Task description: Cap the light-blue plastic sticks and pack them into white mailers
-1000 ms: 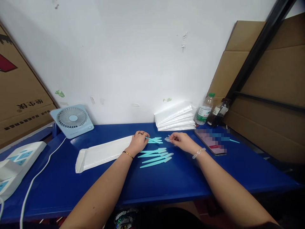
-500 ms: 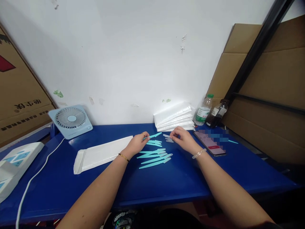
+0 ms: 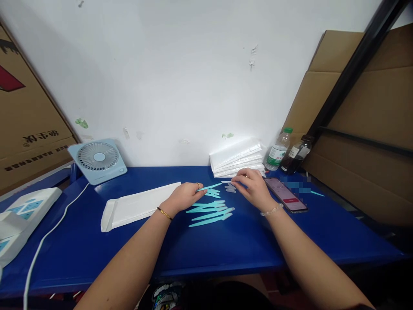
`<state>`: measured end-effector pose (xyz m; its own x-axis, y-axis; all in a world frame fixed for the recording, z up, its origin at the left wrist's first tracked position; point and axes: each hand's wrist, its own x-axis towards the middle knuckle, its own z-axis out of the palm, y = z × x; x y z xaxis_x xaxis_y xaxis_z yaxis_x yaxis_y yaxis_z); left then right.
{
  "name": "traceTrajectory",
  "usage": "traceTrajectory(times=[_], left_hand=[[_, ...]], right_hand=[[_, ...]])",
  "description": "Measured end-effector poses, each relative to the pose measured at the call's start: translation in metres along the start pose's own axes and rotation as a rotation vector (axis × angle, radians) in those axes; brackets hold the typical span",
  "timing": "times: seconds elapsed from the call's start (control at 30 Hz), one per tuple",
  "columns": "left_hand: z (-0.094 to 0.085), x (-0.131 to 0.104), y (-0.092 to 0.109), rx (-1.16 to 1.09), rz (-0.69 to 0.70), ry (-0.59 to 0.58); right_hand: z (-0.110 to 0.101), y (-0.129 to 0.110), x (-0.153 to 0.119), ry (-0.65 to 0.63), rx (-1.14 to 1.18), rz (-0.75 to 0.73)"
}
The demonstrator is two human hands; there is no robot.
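My left hand (image 3: 187, 196) pinches a teal eyebrow razor (image 3: 213, 187), whose blade end points right. Facing it, my right hand (image 3: 253, 187) holds a small clear blade cap (image 3: 226, 181) between thumb and fingertips. The cap lies close to the razor's tip; whether they touch I cannot tell. Just below the right fingertips are a few loose clear caps (image 3: 230, 188) on the blue table. Several more teal razors (image 3: 209, 221) lie in a rough column nearer me, and the lower ones carry clear caps.
A white padded mailer (image 3: 138, 206) lies left of the razors on the blue table (image 3: 245, 249). Behind are stacked white mailers (image 3: 235, 157), a water bottle (image 3: 277, 150) and a dark bottle (image 3: 297, 155). A phone (image 3: 287, 196) lies right, a fan (image 3: 98, 159) and power strip (image 3: 29, 215) left.
Both hands have shifted slightly; the razor in my left hand sits a little lower and further right. A cap now shows in my right fingers close to its tip. The view has tilted slightly.
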<state>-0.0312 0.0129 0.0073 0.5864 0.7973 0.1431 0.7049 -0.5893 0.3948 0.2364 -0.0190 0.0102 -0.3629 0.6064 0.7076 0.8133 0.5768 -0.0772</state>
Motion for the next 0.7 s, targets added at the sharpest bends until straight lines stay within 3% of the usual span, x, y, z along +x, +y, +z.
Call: traceTrajectory(times=[0.37, 0.7], left_hand=[[-0.0034, -0.0037, 0.0048, 0.023, 0.019, -0.043], [-0.0035, -0.0049, 0.0015, 0.003, -0.007, -0.05]], right_hand=[[-0.0051, -0.0016, -0.0007, -0.017, -0.182, -0.145], [-0.0054, 0.0, -0.0018, -0.046, -0.2, -0.122]])
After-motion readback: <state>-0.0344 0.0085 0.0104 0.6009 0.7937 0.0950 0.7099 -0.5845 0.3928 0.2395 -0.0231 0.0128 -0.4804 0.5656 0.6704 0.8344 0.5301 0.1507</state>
